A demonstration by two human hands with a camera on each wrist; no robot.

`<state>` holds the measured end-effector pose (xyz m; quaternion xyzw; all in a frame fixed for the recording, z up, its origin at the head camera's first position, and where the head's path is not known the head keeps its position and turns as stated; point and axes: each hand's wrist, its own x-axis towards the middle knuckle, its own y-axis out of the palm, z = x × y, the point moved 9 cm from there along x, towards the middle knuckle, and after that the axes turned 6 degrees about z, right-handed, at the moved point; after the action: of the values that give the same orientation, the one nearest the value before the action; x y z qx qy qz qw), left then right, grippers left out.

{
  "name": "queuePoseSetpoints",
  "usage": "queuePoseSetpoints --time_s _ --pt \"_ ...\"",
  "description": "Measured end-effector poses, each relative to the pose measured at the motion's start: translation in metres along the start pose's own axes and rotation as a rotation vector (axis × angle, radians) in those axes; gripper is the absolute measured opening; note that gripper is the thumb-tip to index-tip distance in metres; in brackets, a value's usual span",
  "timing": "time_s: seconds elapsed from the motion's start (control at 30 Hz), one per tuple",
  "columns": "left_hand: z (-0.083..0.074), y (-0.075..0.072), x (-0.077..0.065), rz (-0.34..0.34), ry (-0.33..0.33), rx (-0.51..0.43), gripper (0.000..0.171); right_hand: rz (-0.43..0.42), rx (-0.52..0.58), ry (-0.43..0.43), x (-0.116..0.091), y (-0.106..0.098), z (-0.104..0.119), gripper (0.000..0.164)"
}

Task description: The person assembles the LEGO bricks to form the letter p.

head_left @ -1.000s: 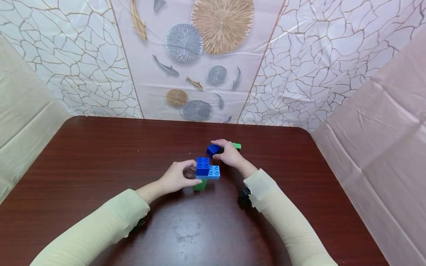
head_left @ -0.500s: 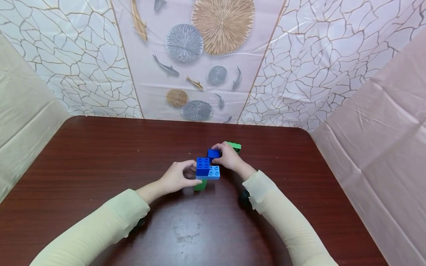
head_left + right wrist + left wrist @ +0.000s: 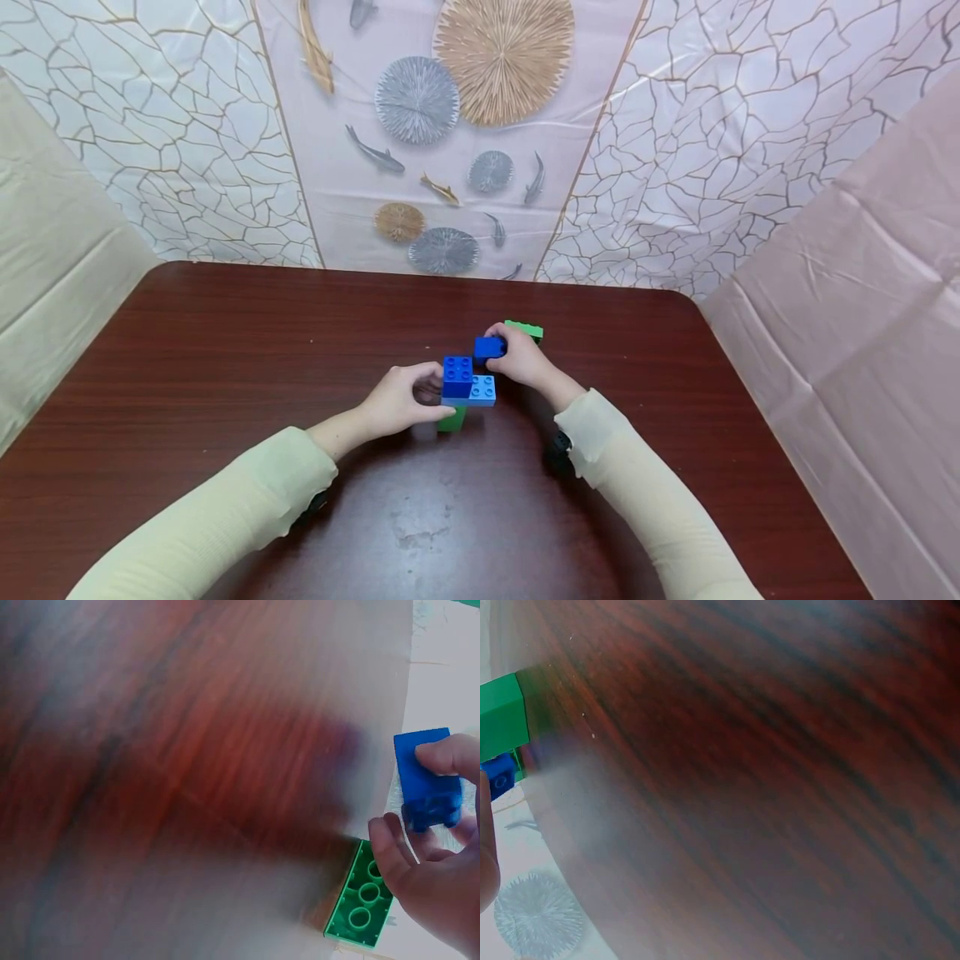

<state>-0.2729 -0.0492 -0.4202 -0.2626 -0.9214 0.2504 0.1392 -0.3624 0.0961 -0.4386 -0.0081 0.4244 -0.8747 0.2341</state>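
Observation:
My left hand (image 3: 397, 402) grips a small stack of toy building bricks from its left side, thumb at the near edge and fingers behind. In it, a dark blue brick (image 3: 457, 377) sits on the left part of a light blue brick (image 3: 483, 389), over a green brick (image 3: 451, 419). Just behind and to the right, my right hand (image 3: 519, 357) pinches another blue brick (image 3: 427, 769) between thumb and fingers. Its studs point toward the palm in the right wrist view. The left wrist view catches only a fingertip and the stack's edge.
A loose green brick (image 3: 525, 330) lies on its side behind my right hand, its hollow underside (image 3: 360, 900) showing in the right wrist view. The dark red wooden table (image 3: 225, 350) ends at a patterned cloth backdrop (image 3: 352, 208), with plain cloth at both sides.
My right hand has drawn slightly nearer and turned the blue brick it holds, then shifted it a little to the right. More of the loose green brick shows. My left hand stays put.

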Motion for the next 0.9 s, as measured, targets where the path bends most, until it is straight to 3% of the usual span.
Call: queuePoseSetpoints --time_s 0.27,0.9 --pt "0.000 0.000 0.000 -0.004 0.005 0.001 0.030 -0.025 -0.019 -0.015 -0.010 -0.005 0.003 0.035" --pt "0.000 0.000 -0.001 -0.010 -0.007 0.018 0.030 -0.054 0.054 -0.044 -0.034 -0.018 0.007 0.038"
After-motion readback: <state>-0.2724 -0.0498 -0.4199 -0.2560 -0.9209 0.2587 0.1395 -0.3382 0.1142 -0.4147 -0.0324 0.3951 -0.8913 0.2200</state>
